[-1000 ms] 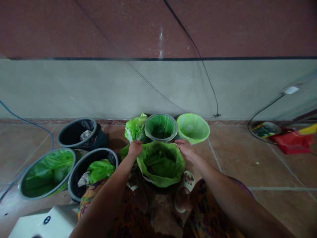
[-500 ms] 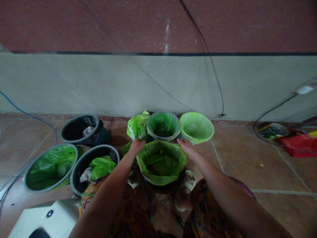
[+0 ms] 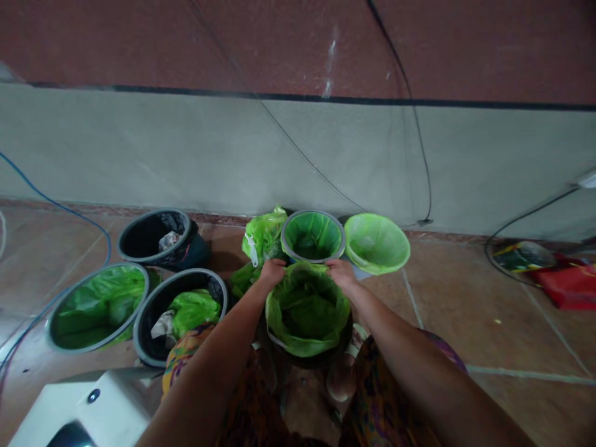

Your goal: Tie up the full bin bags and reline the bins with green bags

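Between my feet stands a dark bin (image 3: 311, 361) lined with a green plastic bag (image 3: 307, 310). My left hand (image 3: 274, 272) is closed on the far left of the bag's edge, and my right hand (image 3: 339, 273) is closed on the far right of it. The edge between the two hands is drawn together a little, and the bag's mouth stays wide. Just beyond them is a grey-rimmed bin (image 3: 313, 256) with a green liner. A tied green bag (image 3: 264, 234) sits to its left, and a bin with a pale green liner (image 3: 377, 242) to its right.
On the left are a black-lined bin (image 3: 139, 239), a green-lined bin (image 3: 100, 304) and a bin with a green bag inside (image 3: 139, 335). A white appliance (image 3: 88, 403) is at lower left. A blue cable (image 3: 56, 202) crosses the floor; a red bag (image 3: 570, 285) lies right.
Both my hands have moved inward, from the outer sides of the bag's edge onto its far part, and now grip it. The bag's mouth has become narrower. The view has shifted slightly.
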